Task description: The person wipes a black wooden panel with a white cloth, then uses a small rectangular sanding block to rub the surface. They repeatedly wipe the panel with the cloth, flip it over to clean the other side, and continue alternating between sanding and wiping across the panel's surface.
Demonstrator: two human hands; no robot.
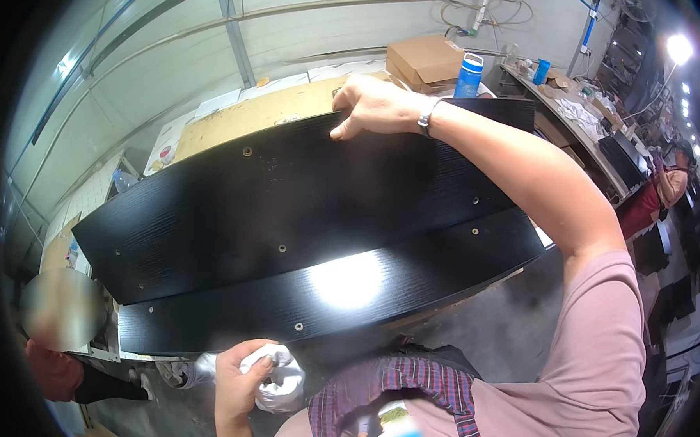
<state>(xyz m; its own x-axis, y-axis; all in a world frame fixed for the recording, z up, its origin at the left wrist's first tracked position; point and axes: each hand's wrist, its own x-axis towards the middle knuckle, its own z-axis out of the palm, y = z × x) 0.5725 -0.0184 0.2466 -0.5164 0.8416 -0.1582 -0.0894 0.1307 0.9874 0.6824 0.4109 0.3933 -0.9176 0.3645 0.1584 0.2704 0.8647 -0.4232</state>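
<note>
A large black wood-grain panel (194, 212) stands tilted up in front of me, with small metal-ringed holes in its face. My right hand (380, 106) is closed over its far top edge, thumb on the near face and fingers partly hidden behind. Along its lower edge, a second black panel (237, 307) lies flatter and reflects a bright light. Near the lower edge of the view, my left hand (237, 381) is closed on a crumpled white cloth (282, 387), just short of the second panel's near edge.
Behind the panels runs a workbench with a tan board (237, 131), a cardboard box (423, 58) and a blue bottle (469, 77). A cluttered side bench (573, 111) extends at right. One person (667, 189) is at far right, another (54, 370) at left.
</note>
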